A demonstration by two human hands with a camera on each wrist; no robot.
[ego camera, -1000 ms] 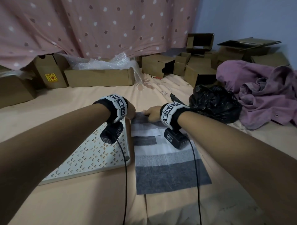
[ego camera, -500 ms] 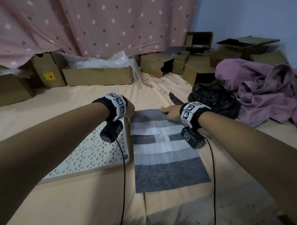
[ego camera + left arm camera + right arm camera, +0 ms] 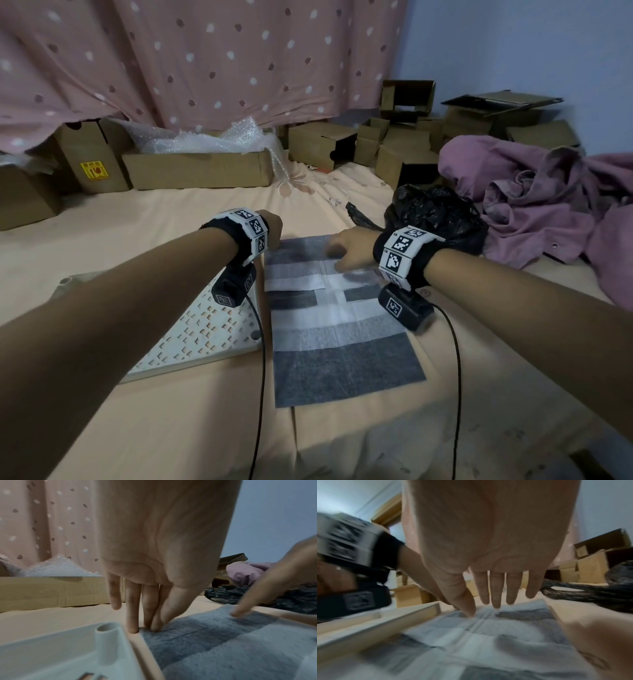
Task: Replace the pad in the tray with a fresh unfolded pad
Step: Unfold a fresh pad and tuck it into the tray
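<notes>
A grey-and-white striped pad (image 3: 339,318) lies flat on the peach sheet, right of a white perforated tray (image 3: 191,339). My left hand (image 3: 274,224) is at the pad's far left corner. In the left wrist view its straight fingertips (image 3: 150,627) press that corner of the pad (image 3: 223,635) down, beside the tray's (image 3: 51,649) round post. My right hand (image 3: 342,250) lies over the pad's far middle, blurred. From the right wrist its hand (image 3: 482,608) has straight, spread fingers, the thumb touching the pad (image 3: 488,642). Nothing is held.
A black plastic bag (image 3: 435,219) sits just beyond the pad's far right corner, with crumpled purple cloth (image 3: 548,198) to its right. Cardboard boxes (image 3: 198,168) and bubble wrap (image 3: 205,140) line the back under a dotted curtain. Camera cables trail from both wrists.
My right hand swept right along the pad's far edge, then came back a little toward the middle. The left hand stayed on the far left corner.
</notes>
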